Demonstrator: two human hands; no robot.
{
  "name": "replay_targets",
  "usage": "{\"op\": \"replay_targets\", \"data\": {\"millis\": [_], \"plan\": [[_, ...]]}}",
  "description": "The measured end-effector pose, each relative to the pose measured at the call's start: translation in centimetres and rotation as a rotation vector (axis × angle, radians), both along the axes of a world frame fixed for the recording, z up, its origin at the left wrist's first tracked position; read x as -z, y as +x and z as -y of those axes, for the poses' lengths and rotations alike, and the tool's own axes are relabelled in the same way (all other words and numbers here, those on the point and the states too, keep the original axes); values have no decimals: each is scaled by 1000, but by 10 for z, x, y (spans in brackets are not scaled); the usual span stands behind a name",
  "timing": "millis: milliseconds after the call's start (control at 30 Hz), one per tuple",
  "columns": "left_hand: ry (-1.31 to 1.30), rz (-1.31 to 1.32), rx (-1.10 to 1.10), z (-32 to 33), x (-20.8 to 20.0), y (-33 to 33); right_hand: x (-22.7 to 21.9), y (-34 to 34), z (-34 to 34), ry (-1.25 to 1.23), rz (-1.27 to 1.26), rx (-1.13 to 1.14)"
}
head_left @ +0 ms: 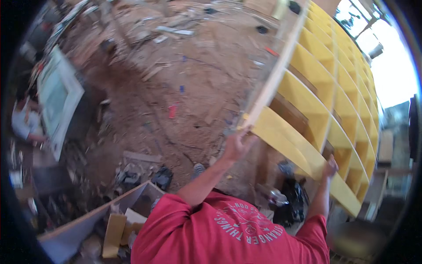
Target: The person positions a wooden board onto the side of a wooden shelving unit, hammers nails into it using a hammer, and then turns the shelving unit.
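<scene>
A large yellow frame (323, 90), divided into rows of open compartments by thin boards, stretches away from me at the right. My left hand (238, 144) grips the left corner of its near yellow board (281, 136), beside a pale wooden rail (278, 75) along the frame's left side. Farther right, my right hand (330, 168) is closed round the same near board, with part of the fingers hidden behind it. Whether this board is fixed to the frame cannot be told from here.
Sawdust and scraps cover the dirt floor (198, 88). At the lower left stands an open box (88, 229) with yellow offcuts (113, 235). A person (27, 121) is beside a pale framed panel (59, 99) at far left. Dark bags (292, 202) lie below the frame.
</scene>
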State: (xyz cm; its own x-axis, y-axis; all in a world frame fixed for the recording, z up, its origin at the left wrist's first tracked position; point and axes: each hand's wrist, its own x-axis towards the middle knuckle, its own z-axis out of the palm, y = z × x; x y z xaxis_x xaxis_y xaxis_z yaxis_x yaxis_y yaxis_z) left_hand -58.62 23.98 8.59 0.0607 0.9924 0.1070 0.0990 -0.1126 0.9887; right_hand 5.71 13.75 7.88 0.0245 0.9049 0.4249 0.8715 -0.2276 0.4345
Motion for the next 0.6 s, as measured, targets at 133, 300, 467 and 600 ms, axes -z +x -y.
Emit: {"op": "replay_targets", "data": {"millis": [133,300,467,600], "plan": [[-71,-92,161,19,21,-40,3,-1,-1,-125,-85,268],[-379,-310,124,73,41,-114,-28,-70,-43,-32,-165,375],[-383,-449,-128,145,148,-198,-55,-123,-108,105,-389,-129],[-487,-457,-404,210,173,-249,-159,-321,-151,79,-604,-356]]}}
